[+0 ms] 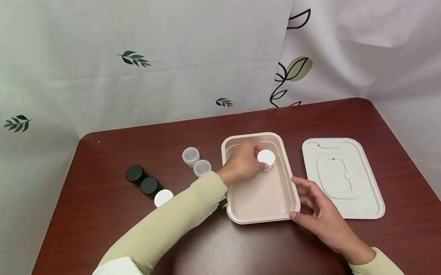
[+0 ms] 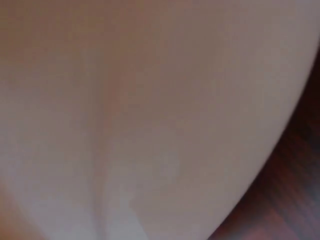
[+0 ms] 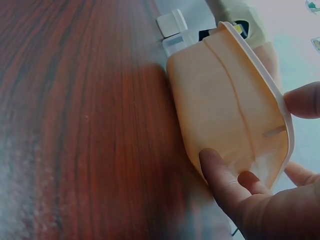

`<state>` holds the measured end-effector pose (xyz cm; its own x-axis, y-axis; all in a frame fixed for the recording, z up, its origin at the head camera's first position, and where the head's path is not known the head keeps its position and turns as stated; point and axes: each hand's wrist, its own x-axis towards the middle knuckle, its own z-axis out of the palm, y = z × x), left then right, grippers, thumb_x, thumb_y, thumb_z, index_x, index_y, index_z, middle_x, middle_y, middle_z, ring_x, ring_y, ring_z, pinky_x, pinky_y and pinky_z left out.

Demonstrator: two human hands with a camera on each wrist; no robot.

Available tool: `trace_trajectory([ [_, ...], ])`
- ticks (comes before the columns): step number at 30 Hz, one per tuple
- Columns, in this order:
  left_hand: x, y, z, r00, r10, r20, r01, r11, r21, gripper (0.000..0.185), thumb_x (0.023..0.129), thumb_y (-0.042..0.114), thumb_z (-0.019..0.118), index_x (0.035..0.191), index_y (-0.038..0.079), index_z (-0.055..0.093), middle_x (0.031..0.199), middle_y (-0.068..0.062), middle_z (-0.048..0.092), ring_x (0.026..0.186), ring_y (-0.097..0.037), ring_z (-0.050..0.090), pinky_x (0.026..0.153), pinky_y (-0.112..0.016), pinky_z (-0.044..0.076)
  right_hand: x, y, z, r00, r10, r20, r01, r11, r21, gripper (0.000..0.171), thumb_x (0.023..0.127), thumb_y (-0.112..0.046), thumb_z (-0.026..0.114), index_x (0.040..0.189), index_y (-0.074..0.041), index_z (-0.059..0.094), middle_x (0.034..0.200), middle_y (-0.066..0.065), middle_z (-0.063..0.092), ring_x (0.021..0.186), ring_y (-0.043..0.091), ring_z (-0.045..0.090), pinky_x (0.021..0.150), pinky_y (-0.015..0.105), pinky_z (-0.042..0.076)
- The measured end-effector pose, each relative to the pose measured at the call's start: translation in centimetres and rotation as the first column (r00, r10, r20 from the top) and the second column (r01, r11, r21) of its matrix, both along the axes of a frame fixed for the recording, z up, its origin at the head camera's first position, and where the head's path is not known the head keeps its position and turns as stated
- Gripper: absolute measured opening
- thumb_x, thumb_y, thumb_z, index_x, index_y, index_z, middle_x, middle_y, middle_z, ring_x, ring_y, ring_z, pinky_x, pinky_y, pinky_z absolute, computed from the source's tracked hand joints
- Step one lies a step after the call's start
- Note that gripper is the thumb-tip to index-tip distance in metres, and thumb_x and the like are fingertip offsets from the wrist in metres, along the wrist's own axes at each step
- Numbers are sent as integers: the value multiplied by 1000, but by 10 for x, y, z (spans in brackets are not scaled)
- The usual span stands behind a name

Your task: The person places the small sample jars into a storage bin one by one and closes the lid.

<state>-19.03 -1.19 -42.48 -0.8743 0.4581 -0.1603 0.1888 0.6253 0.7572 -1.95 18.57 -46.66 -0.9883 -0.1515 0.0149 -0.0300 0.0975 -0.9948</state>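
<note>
A small white jar (image 1: 267, 158) is sitting inside the pink tray (image 1: 264, 198), toward its far end, and the left hand (image 1: 243, 163) is curling its fingers round the jar's near-left side, so this grip is pinching the jar. The jar is showing just past the fingertips, on the side away from the wrist. The left wrist view is only showing a blurred pale surface with a strip of dark wood at one corner, so nothing more of that grip can be told from it.

The right hand (image 1: 322, 213) is resting at the tray's near right corner. Its grip is spread: the fingers are lying loosely straight, the thumb is touching the tray's outer wall (image 3: 225, 115) and a fingertip (image 3: 302, 100) is touching the rim, with nothing clasped. The jar is lying beyond this hand, further into the tray and to its left.

Just to the right of the right hand, a white lid (image 1: 342, 177) is lying flat on the dark red tabletop (image 1: 225, 264). To the left of the left hand, two clear little cups (image 1: 195, 161) are standing near the tray's left wall; further left are two black jars (image 1: 142, 179), and a white cap (image 1: 163, 197) is lying just beside the nearer black one. Both arms are wearing beige sleeves (image 1: 173, 219).
</note>
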Motion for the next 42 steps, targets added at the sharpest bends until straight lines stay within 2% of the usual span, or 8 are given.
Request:
trace_trajectory([
  [14,2,-6,5,998,60,-4,-60,998,-7,40,90,15,85,126,5,69,116,-13,74,98,-19,66,87,-30,55,-3,-3,1,1000,17,-8,-17,1000,19,79,91,10,72,160,-6,37,147,25,52,121,17,66,85,23,61],
  [20,5,-21,20,994,92,52,-99,982,163,46,93,15,81,135,2,66,130,-17,72,122,-27,70,105,-35,56,-2,-6,2,1000,19,-4,-19,1000,6,79,90,12,71,160,-4,36,148,28,49,123,19,65,86,24,62],
  [23,7,-34,29,987,112,118,-142,948,285,48,93,13,81,137,2,65,134,-19,70,123,-28,70,104,-34,57,-2,-7,2,1000,19,-6,-19,1000,7,79,90,12,72,160,-4,36,148,28,50,124,19,65,87,24,62],
  [27,15,-57,42,968,134,211,-217,869,445,49,94,7,80,139,2,64,139,-23,66,123,-29,70,100,-33,59,-2,-7,3,1000,17,-7,-17,1000,10,79,91,11,72,160,-4,37,147,26,51,124,19,64,87,25,62],
  [30,24,-83,49,955,157,252,-270,811,519,49,94,2,77,140,3,63,142,-24,64,123,-28,70,99,-31,60,-1,-7,3,1000,15,-10,-15,1000,12,78,91,11,72,159,-4,37,146,26,50,124,18,64,87,24,62],
  [33,36,-116,51,946,200,256,-312,780,543,49,95,3,77,142,4,62,142,-23,64,120,-22,70,97,-28,59,0,-6,4,1000,11,-17,-11,1000,17,77,92,10,72,160,-5,37,147,29,49,124,18,64,87,25,62],
  [39,71,-185,43,912,341,228,-410,737,537,50,96,11,78,143,2,60,134,-14,70,115,-9,72,97,-23,58,3,-2,6,1000,-3,-20,3,999,32,77,93,7,73,160,-7,39,147,29,49,125,18,64,86,25,62],
  [42,90,-212,30,881,417,221,-465,688,557,49,96,7,78,141,-4,60,124,-1,74,110,-6,74,96,-20,58,4,-1,6,1000,-4,-21,5,999,32,77,93,8,73,160,-6,38,147,29,49,124,17,64,86,25,62],
])
